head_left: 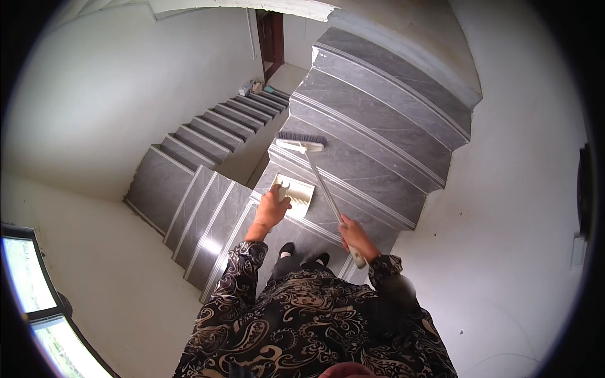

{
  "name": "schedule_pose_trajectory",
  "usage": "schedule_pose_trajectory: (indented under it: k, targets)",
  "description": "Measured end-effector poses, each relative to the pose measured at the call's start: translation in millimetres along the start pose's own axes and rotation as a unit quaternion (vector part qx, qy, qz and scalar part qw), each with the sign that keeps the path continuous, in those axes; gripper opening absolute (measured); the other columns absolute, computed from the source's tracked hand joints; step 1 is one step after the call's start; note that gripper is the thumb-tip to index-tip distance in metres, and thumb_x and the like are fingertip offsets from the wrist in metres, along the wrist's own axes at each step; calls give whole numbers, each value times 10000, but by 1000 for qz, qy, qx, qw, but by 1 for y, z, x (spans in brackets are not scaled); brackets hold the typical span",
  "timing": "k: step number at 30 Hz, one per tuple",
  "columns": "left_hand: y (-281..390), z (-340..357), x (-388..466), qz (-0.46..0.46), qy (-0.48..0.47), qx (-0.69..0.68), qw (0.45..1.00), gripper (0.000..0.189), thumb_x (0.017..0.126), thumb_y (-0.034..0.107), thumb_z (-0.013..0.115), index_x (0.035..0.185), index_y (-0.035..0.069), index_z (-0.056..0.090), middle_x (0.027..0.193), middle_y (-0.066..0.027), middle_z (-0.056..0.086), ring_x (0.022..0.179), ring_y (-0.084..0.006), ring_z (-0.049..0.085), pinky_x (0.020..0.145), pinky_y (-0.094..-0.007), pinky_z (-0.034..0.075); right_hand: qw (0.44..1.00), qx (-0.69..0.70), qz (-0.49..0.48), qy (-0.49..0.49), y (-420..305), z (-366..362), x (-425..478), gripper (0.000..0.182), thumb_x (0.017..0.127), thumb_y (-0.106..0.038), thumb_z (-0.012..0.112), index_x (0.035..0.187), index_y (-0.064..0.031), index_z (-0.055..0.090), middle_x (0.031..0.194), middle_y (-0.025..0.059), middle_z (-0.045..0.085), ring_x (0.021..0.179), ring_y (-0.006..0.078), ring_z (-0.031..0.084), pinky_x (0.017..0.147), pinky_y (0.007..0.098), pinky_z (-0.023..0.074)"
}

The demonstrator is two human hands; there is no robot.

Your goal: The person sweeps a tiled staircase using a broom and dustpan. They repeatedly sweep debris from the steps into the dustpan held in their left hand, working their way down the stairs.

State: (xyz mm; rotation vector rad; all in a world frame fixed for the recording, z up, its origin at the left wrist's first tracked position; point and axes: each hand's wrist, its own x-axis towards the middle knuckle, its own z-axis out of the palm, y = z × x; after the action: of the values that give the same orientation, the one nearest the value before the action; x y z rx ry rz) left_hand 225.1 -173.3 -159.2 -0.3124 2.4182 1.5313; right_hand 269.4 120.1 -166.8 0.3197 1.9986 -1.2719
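Note:
My left hand (pixel 272 208) grips the upright handle of a cream plastic dustpan (pixel 301 190), whose pan shows beyond my fingers with a row of comb teeth inside. The lower part of its handle is hidden by my hand. In my right hand (pixel 357 235) is the long pale handle of a broom (pixel 324 184). The broom's head (pixel 301 141), with dark grey bristles pointing away from me, lies at the open left end of a grey step ahead. Whether the dustpan touches the step below it I cannot tell.
Grey marble-look stairs (pixel 364 123) with white nosing strips rise ahead to the right. Another flight (pixel 208 137) descends at the left, past an open stairwell gap (pixel 250 163). Small items (pixel 250 88) sit near its far end. White walls (pixel 482 245) flank both sides; a window (pixel 28 274) is at lower left.

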Motion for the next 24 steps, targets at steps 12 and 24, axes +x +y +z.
schedule_pose_trajectory:
  k: [12, 24]
  targets:
    - [-2, 7, 5, 16, -5, 7, 1000, 397, 855, 137, 598, 1191, -72, 564, 817, -173, 742, 833, -318, 741, 778, -403, 563, 991, 97, 88, 1, 0, -40, -183, 532, 999, -222, 552, 1507, -116, 435, 671, -11, 500, 480, 67, 474, 426, 251, 434]
    - [9, 8, -2, 8, -28, -12, 999, 451, 854, 126, 587, 1248, -84, 522, 761, -136, 738, 496, -206, 636, 503, -331, 519, 990, 133, 27, 34, 47, -1, -109, 532, 994, -168, 515, 1513, -107, 418, 678, 11, 517, 499, 95, 502, 443, 282, 447]
